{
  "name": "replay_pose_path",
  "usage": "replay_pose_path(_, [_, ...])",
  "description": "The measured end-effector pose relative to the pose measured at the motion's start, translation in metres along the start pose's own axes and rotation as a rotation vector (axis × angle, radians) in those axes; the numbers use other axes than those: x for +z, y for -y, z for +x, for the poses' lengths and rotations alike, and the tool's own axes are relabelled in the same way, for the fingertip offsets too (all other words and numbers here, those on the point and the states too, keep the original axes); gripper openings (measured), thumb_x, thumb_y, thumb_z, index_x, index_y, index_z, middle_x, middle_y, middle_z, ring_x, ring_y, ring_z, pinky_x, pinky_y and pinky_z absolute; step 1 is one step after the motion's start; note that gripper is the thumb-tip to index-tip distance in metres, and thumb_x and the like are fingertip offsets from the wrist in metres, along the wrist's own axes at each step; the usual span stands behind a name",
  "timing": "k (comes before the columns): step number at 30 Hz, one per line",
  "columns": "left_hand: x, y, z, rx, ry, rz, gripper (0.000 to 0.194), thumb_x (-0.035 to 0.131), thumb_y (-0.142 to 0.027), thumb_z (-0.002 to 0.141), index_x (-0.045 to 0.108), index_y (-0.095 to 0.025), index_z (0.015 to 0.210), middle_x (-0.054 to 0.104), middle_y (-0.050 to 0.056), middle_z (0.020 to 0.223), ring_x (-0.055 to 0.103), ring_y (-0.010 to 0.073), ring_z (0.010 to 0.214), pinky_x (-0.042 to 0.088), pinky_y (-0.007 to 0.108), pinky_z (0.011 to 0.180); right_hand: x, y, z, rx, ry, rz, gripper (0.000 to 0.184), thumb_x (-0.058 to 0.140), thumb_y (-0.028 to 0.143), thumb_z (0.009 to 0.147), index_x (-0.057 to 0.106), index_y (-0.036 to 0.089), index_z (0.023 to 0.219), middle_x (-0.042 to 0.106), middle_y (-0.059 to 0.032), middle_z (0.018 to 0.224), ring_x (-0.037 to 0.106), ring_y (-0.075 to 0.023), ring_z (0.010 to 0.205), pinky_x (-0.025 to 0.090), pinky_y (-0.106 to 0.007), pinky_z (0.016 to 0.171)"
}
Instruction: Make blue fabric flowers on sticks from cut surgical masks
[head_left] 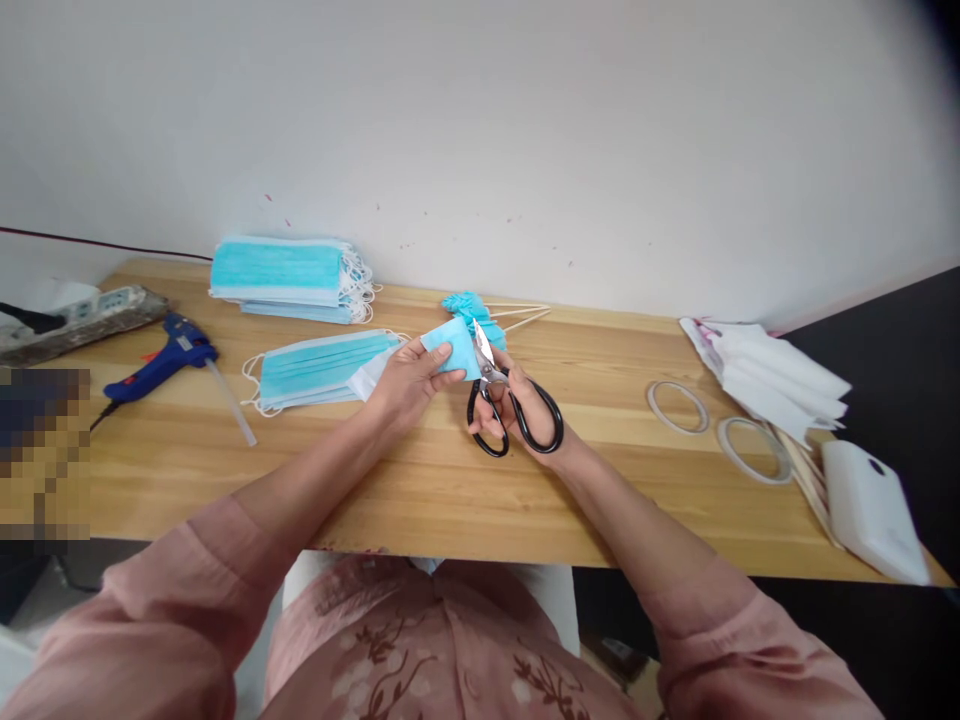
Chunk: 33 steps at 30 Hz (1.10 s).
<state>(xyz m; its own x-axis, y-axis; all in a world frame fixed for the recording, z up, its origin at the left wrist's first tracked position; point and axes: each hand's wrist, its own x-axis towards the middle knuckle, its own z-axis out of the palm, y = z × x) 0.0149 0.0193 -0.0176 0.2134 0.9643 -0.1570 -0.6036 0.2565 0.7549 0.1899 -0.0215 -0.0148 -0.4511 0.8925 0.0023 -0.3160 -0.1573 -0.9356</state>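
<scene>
Left grip (407, 386) holds blue fabric (459, 346), right grip (531, 408) scissors (491, 374), near face masks (322, 370).

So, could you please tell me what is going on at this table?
The left hand holds a folded piece of blue material, while the right hand has the black-handled scissors right beside it. Blue masks lie nearby, and a blue glue gun rests off to the left.
</scene>
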Motion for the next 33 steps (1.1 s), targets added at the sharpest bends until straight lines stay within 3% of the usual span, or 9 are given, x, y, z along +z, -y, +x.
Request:
replay_pose_path(15, [-0.0002, 0.0016, -0.0006, -0.017, -0.015, 0.038, 0.03, 0.092, -0.021, 0.065, 0.076, -0.011, 0.088, 0.076, 0.003, 0.08, 0.068, 0.0105, 0.068, 0.06, 0.02, 0.064, -0.0014, 0.0012, 0.0003, 0.027, 0.038, 0.011, 0.09, 0.056, 0.071, 0.09, 0.026, 0.021, 0.158, 0.06, 0.0083, 0.063, 0.047, -0.0083, 0.042, 0.059, -0.033, 0.065])
replay_pose_path(33, [0.0001, 0.0066, -0.0031, -0.011, 0.022, 0.056, 0.036, 0.094, -0.028, 0.062, 0.075, -0.012, 0.087, 0.075, 0.003, 0.079, 0.07, 0.0118, 0.069, 0.061, 0.021, 0.063, -0.0006, 0.0006, 0.0007, 0.029, -0.012, -0.013, 0.091, 0.057, 0.073, 0.087, 0.029, 0.024, 0.158, 0.06, 0.0085, 0.062, 0.047, -0.0085, 0.041, 0.059, -0.032, 0.062])
